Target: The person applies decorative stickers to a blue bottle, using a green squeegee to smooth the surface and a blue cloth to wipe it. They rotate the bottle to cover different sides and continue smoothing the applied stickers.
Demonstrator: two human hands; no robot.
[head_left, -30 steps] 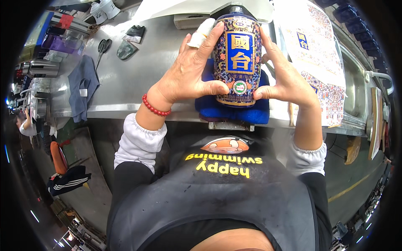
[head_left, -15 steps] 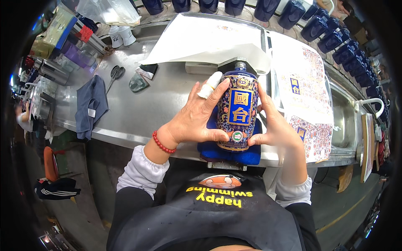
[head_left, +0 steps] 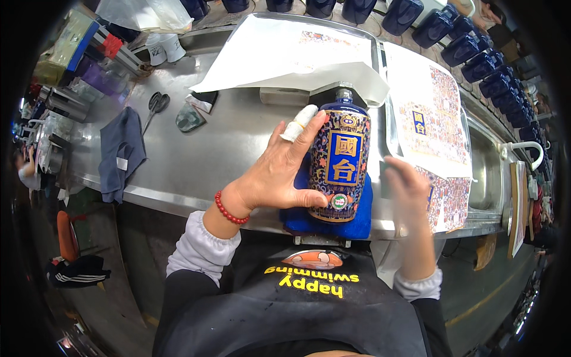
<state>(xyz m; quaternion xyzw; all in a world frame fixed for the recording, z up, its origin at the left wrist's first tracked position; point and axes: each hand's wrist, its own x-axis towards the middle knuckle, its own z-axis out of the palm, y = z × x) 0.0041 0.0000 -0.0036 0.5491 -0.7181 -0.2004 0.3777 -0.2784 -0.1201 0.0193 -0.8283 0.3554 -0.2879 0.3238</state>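
Observation:
A dark blue bottle with a colourful patterned decal and gold-edged label panel leans on a folded blue cloth at the bench's front edge, neck pointing away from me. Against its left side lies my left hand, closed on it with the thumb low and a finger near the shoulder. One of that hand's fingers is wrapped in white. My right hand is off the bottle, just to its right, and smeared by motion; whether it holds anything is unclear. Printed decal sheets lie close beyond it.
White backing paper covers a metal tray at the back. Scissors, a greenish flat piece and a grey-blue cloth lie on the left. A sink is at the right. Blue bottles line the far side.
My right hand has let go of the bottle and moved a little to the right. The left hand stays on the bottle. The view has shifted slightly.

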